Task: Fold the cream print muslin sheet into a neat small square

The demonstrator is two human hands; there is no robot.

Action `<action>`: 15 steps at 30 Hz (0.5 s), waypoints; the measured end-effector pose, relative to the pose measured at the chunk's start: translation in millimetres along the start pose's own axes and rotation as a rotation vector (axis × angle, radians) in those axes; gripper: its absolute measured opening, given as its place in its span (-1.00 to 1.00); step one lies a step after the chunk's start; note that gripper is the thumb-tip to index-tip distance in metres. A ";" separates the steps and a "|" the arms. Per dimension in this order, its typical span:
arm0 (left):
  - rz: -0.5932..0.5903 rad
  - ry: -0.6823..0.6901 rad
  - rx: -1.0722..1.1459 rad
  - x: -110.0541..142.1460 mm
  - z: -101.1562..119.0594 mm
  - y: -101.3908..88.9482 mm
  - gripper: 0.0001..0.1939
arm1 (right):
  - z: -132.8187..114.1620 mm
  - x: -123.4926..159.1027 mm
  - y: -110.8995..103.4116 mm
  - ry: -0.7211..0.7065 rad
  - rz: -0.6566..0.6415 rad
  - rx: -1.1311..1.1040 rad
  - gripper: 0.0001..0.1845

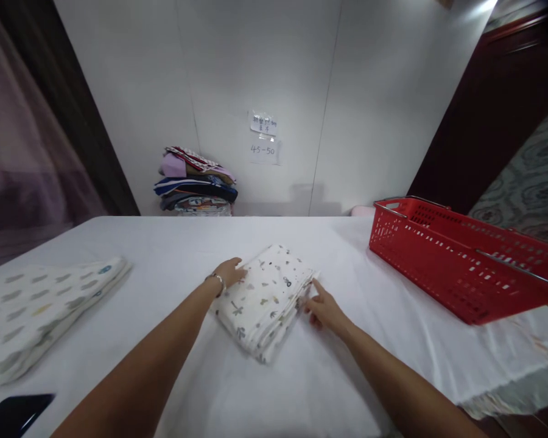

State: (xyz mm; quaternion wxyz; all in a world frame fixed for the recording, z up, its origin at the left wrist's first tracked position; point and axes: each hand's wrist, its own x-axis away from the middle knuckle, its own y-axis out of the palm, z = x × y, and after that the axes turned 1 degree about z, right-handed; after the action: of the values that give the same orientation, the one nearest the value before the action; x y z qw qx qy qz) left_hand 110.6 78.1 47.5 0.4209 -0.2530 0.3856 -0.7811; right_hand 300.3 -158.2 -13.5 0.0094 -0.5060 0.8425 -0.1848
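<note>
A folded white cloth (pixel 267 292) with small grey and tan prints lies at an angle on the white-covered table, its layered edges facing the right and front. My left hand (pixel 229 273), a bracelet at its wrist, rests at the cloth's left edge with the fingers stretched over it. At the opposite edge is my right hand (pixel 322 307), its index finger extended along the layers and the other fingers partly bent. The fingers of both hands are apart, and neither clearly grips the fabric.
Another folded white cloth (pixel 50 304) with grey cloud shapes lies at the left, above a dark phone-like object (pixel 16 415). A red plastic basket (pixel 461 261) stands at the right. At the back wall is a stack of folded fabrics (pixel 196 185), left of paper labels (pixel 265 151).
</note>
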 end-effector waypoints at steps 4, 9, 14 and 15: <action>0.099 0.115 -0.079 35.4 -10.9 9.9 -0.56 | 2.9 -32.1 -39.3 -0.105 0.334 0.104 -0.40; 0.328 0.114 -0.156 87.7 -24.4 26.0 -0.47 | -15.6 -62.7 -61.3 -0.062 0.235 0.164 -0.51; 0.376 -0.126 -0.037 97.9 -45.2 34.9 -0.31 | -31.3 -85.6 -51.7 -0.013 0.070 0.212 -0.56; 0.362 -0.137 -0.025 95.1 -48.2 36.5 -0.32 | -33.2 -88.1 -50.7 -0.003 0.049 0.222 -0.57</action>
State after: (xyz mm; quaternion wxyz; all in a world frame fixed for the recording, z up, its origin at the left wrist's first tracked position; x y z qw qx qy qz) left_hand 43.5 3.0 -3.2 0.5768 -0.2371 0.4048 -0.6688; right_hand 379.5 -94.1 18.6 0.0710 -0.4813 0.8290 -0.2760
